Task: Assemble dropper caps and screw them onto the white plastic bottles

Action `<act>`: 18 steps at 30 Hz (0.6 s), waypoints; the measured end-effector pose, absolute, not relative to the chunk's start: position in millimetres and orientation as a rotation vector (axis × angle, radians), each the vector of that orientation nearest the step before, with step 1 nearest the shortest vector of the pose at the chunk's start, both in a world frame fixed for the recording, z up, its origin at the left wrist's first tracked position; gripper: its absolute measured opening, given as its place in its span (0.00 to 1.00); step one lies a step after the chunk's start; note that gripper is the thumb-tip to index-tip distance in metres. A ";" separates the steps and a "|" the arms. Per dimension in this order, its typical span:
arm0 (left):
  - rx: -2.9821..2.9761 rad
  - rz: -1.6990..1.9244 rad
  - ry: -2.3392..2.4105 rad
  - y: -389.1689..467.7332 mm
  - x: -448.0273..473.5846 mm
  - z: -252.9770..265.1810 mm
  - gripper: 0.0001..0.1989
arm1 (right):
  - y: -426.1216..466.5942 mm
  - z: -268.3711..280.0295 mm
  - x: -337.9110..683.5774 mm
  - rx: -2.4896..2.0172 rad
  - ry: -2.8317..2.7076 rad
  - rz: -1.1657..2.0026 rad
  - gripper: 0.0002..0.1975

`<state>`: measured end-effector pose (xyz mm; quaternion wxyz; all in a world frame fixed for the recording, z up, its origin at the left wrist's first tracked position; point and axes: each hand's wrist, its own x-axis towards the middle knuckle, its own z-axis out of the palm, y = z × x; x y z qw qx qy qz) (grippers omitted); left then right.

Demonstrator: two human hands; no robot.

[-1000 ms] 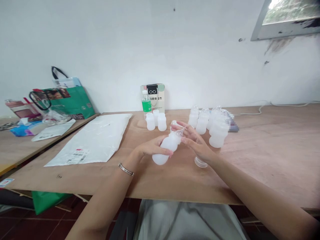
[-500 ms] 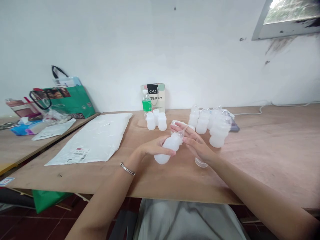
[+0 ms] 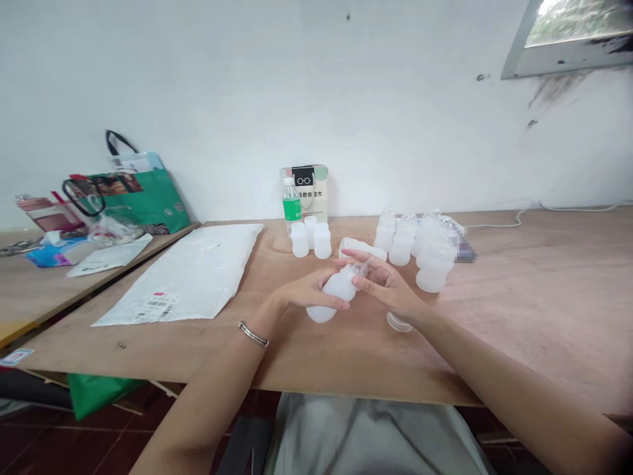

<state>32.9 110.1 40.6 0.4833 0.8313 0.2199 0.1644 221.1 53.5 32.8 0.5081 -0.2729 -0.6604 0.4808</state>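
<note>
My left hand [image 3: 310,289] is wrapped round a milky white, waisted baby bottle [image 3: 340,285], tilted with its base toward me. The clear top [image 3: 359,269] of this bottle points up and right. My right hand [image 3: 388,285] is closed on that top, thumb on the near side and fingers over the far side. Just below my right hand a clear round cap-like piece [image 3: 398,322] rests on the table, partly hidden by the wrist. Behind the hands a similar white bottle [image 3: 372,250] lies on its side.
Several capped white bottles [image 3: 429,264] stand to the right. Three white open-topped pieces [image 3: 322,241] stand by a green-labelled water bottle [image 3: 291,208] and a paper bag [image 3: 316,178]. A white mailer [image 3: 198,264] lies on the table's left; a green bag [image 3: 153,201] stands beyond.
My right hand has moved slightly left and its thumb and fingers have closed further round the bottle's clear top. My left hand keeps its hold on the bottle.
</note>
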 end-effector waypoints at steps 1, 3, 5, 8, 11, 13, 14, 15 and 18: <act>2.043 0.453 0.545 109.8 35.3 39.3 0.29 | 53.5 32.9 220.1 -0.689 -1.571 1.120 0.23; 2.053 0.575 0.572 109.4 39.4 37.8 0.33 | 55.5 32.0 219.0 -0.742 -1.504 1.023 0.24; 2.029 0.752 0.615 109.7 40.7 38.0 0.32 | 58.4 30.2 219.3 -0.750 -1.469 0.948 0.25; 1.961 0.887 0.669 112.0 36.3 40.2 0.31 | 59.7 28.0 220.8 -0.705 -1.493 0.904 0.26; 2.001 0.624 0.622 113.4 31.4 40.8 0.30 | 55.9 28.4 220.6 -0.672 -1.558 0.953 0.27; 2.051 0.480 0.571 112.2 32.6 39.1 0.28 | 53.0 29.6 219.6 -0.672 -1.599 1.000 0.28; 2.081 0.478 0.555 111.0 34.6 38.0 0.27 | 52.1 30.1 219.0 -0.677 -1.602 1.006 0.28; 2.122 0.518 0.551 109.6 36.9 36.9 0.26 | 51.8 30.7 218.7 -0.682 -1.593 0.998 0.28; 2.248 0.739 0.598 105.3 42.8 35.5 0.29 | 52.8 31.7 219.4 -0.693 -1.546 0.934 0.27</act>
